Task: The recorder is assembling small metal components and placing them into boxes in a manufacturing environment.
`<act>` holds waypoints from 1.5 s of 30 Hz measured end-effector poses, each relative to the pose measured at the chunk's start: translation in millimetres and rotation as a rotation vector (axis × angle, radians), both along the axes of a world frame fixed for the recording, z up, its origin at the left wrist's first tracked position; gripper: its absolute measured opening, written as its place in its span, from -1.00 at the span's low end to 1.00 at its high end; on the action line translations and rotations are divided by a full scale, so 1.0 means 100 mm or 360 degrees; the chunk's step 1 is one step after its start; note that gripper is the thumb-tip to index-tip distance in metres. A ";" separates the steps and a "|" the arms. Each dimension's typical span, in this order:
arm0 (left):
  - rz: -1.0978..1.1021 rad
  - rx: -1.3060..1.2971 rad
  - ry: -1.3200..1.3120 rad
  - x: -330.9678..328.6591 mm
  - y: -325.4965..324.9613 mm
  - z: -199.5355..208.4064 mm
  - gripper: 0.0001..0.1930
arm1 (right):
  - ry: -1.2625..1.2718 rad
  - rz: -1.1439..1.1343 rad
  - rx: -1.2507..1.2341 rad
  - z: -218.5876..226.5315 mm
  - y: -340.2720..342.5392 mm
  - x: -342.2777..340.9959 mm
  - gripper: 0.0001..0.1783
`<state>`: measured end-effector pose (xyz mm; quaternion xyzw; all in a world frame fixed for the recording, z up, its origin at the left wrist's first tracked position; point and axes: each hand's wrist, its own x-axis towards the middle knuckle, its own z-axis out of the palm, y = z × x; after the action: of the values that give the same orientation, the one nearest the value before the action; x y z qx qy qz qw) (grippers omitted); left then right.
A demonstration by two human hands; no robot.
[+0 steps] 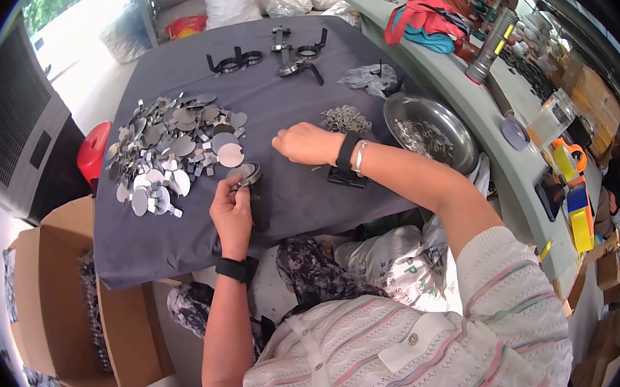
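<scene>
My left hand (231, 214) is closed on a round black ring piece (251, 174) with a silvery face, and a dark strip hangs below it. To its right, my right hand (309, 143) hovers over the cloth with fingers curled together; whatever they may pinch is hidden. Just beyond that hand lies a small heap of thin metal bits (346, 119). Flat grey metal discs with tabs (181, 135) spread in a large pile left of both hands. Several black ring pieces with arms (236, 60) rest at the far side of the table.
A dark cloth covers the table (298, 221). A steel bowl (421, 105) of small metal pins sits at its right edge, near a crumpled plastic bag (370, 78). Open cardboard boxes (71, 306) stand at lower left, beside a red stool (94, 151). A greenish side table (415, 49) runs along the right.
</scene>
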<state>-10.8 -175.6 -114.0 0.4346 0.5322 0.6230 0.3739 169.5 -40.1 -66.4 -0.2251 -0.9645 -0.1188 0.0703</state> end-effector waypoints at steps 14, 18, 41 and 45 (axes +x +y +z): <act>-0.0011 0.0024 -0.0045 -0.03 0.05 -0.04 -0.84 | 0.1174 -0.0228 -0.1485 -0.20 -0.54 -0.38 -0.90; -0.0027 0.0008 -0.0055 -0.04 0.06 -0.06 -0.83 | 0.1255 -0.0273 -0.1492 -0.24 -0.57 -0.41 -0.90; -0.0026 -0.0004 -0.0108 -0.05 0.06 -0.03 -0.85 | 0.1648 -0.0202 -0.1817 -0.21 -0.55 -0.52 -0.88; -0.0072 -0.0016 -0.0112 -0.11 0.06 -0.05 -0.84 | 0.1419 -0.0285 -0.1510 -0.17 -0.53 -0.43 -0.75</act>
<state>-22.0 -169.4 -119.4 0.4224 0.5119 0.6266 0.4086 127.0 -93.0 -83.9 -0.3387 -0.7683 0.4186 0.3462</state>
